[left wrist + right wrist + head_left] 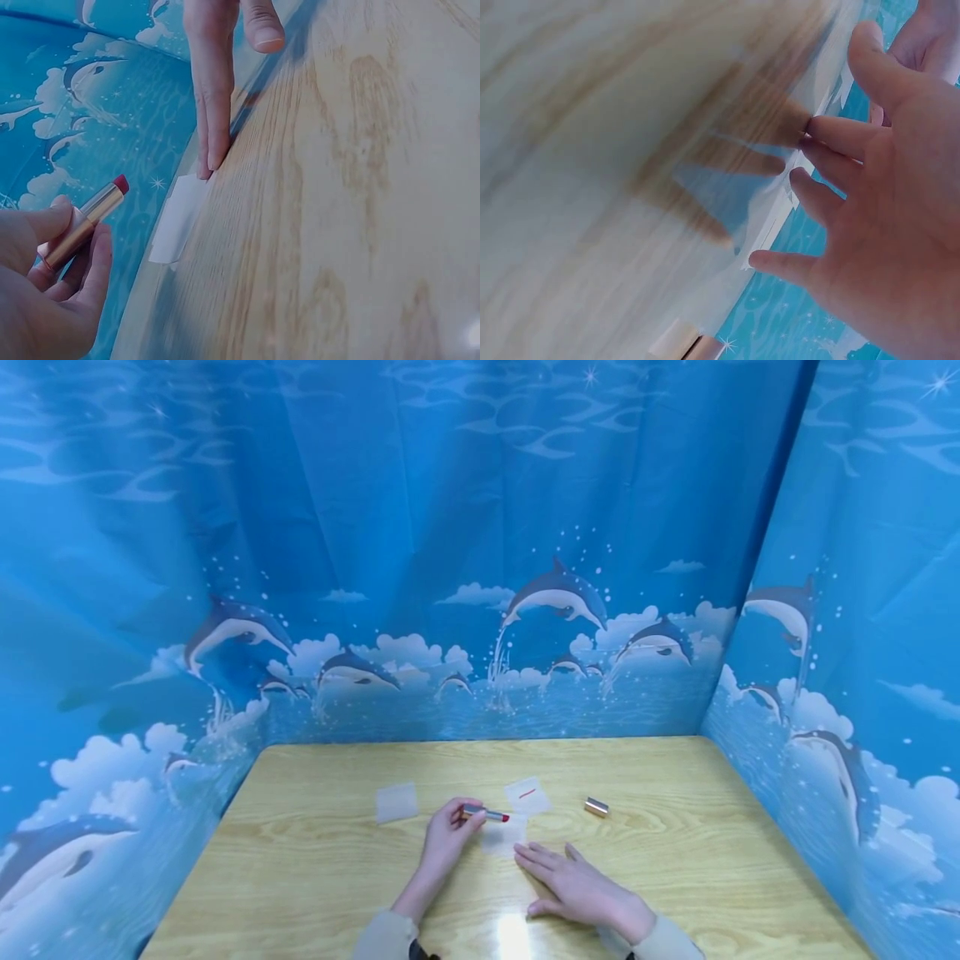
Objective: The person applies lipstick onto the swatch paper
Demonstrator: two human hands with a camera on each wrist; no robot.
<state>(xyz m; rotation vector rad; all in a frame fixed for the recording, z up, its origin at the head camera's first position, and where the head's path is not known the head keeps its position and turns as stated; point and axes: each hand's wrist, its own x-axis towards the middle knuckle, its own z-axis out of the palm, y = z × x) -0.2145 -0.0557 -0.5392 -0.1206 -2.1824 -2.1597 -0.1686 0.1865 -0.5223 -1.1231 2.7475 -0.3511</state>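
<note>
My left hand (444,837) pinches an uncapped lipstick (487,815) between thumb and fingers, its red tip pointing right. Below the lipstick lies a white paper square (502,837); in the left wrist view, the lipstick (84,223) is clear of the paper (178,219). My right hand (573,887) is spread out low over the table, with fingertips at the right edge of that paper. In the right wrist view, the straight fingers of the right hand (885,202) touch down near the paper, holding nothing.
A second paper square (537,804) with a short red line lies just behind, and a third square (396,803) lies to the left. The lipstick cap (597,807) is on its side at the right. Dolphin-print curtains (450,527) surround the wooden table (300,860).
</note>
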